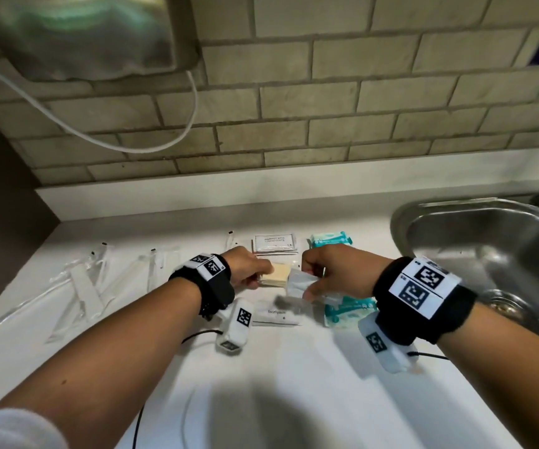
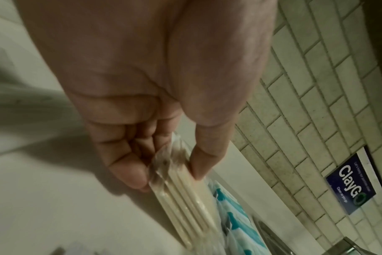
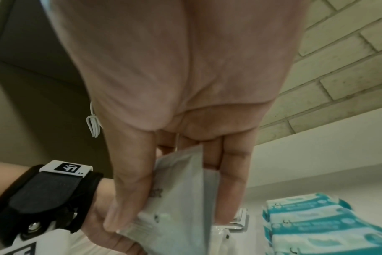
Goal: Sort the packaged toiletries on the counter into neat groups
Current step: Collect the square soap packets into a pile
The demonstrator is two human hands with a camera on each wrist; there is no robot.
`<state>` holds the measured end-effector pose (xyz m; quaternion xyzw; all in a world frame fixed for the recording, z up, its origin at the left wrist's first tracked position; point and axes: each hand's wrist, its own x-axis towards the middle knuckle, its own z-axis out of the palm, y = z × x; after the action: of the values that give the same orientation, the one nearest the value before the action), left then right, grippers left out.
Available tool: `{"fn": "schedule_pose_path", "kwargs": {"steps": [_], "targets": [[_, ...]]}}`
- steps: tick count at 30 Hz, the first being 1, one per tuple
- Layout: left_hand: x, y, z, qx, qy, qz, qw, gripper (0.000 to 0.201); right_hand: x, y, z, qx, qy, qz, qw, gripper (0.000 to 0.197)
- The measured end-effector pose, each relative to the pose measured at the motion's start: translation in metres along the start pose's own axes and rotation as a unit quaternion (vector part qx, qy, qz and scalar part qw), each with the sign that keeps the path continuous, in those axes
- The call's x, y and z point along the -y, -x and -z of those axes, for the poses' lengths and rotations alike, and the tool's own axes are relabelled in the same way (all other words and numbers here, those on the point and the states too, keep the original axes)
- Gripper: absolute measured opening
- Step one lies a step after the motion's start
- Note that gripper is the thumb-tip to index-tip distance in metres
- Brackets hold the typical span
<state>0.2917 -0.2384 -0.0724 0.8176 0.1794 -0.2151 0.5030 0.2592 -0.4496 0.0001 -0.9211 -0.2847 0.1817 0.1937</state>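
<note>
My left hand (image 1: 255,270) pinches a stack of cream soap bars in clear wrap (image 1: 276,275) between thumb and fingers; the same stack (image 2: 181,186) shows in the left wrist view. Right beside it my right hand (image 1: 313,280) grips a white sachet (image 1: 298,283), seen close up (image 3: 177,198) between thumb and fingers. A white sachet marked Toothpaste (image 1: 276,314) lies below the hands. Shampoo sachets (image 1: 274,243) sit behind the soap. Teal wipe packs lie at the back (image 1: 331,239) and under my right wrist (image 1: 347,311).
Several clear-wrapped long items (image 1: 83,286) are spread over the left of the white counter (image 1: 261,384). A steel sink (image 1: 488,241) takes up the right side. A tiled wall (image 1: 326,108) stands behind, with a white cable (image 1: 115,137) hanging across it.
</note>
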Motion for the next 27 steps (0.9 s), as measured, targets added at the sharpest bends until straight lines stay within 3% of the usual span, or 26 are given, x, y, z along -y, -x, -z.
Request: {"fn": "schedule_pose_path", "kwargs": {"steps": [10, 16, 27], "targets": [[0.000, -0.005, -0.001, -0.028, -0.048, -0.011, 0.998, 0.032, -0.011, -0.012, -0.005, 0.017, -0.013, 0.014, 1.000, 0.031], [0.001, 0.006, -0.004, -0.077, -0.010, -0.020, 0.997, 0.023, -0.008, -0.015, -0.010, 0.030, -0.023, 0.020, 0.999, 0.029], [-0.002, 0.006, 0.002, -0.070, -0.074, -0.051, 0.994, 0.025, 0.000, -0.011, -0.011, 0.040, -0.037, 0.004, 0.998, 0.034]]}}
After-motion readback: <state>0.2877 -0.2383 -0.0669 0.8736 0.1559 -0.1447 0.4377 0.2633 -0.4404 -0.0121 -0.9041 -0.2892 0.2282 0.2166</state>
